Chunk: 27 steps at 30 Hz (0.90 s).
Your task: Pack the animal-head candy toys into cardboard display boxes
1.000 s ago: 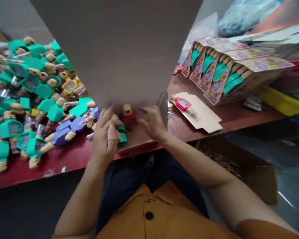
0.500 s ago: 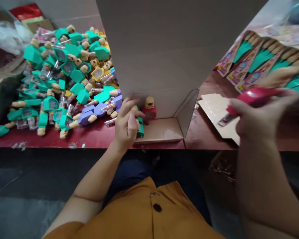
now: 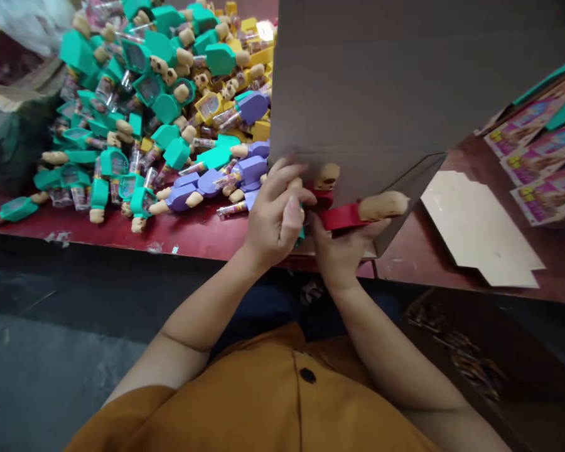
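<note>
Lying sideways across the right hand, a red toy is clamped between thumb and fingers, its tan head pointed right. It is held just inside a cardboard box, beside a second red toy that is stood upright near the tall wall; whether the two are touching cannot be told. By the left hand a closed grip is made around a teal toy, mostly hidden by the curled fingers, probably so that it is steadied at the near left of the box. The tall wall is left upright, seemingly so that the box can be reached into from the front. On the counter, a heap of toys is spread to the left, presumably within easy reach of the left hand. To the right, a flat piece of cardboard is laid near the box, and printed display boxes are lined up behind it, apparently out of the hands' way.
</note>
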Each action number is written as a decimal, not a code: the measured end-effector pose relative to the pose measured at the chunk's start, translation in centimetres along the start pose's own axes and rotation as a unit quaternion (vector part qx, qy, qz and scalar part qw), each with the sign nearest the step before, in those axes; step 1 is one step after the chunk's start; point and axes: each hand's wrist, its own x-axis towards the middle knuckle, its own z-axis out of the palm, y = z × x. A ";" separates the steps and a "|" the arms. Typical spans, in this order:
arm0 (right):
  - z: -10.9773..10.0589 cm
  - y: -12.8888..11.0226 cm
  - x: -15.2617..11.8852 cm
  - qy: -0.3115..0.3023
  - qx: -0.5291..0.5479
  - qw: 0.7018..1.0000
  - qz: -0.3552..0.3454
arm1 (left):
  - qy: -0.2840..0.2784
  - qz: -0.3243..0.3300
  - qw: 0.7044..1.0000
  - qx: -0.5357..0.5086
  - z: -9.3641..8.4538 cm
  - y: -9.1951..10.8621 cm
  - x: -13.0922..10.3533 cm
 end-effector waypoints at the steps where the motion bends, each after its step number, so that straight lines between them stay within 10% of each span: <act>1: -0.4 -0.4 -0.1 0.023 -0.001 1.000 0.009 | 0.000 -0.003 1.000 -0.004 0.0 0.0 0.0; 16: -0.5 3.2 -0.5 -0.044 0.028 0.995 -0.087 | -0.014 -0.007 1.000 -0.022 -0.2 0.4 -0.6; 22: -1.6 4.0 -0.6 -0.013 0.179 0.982 0.066 | 0.123 -0.139 0.977 0.103 -3.3 -6.6 -1.2; 27: -1.1 3.6 -0.2 -0.011 0.227 0.962 0.153 | -0.120 -0.343 0.907 0.214 -4.7 -12.7 0.3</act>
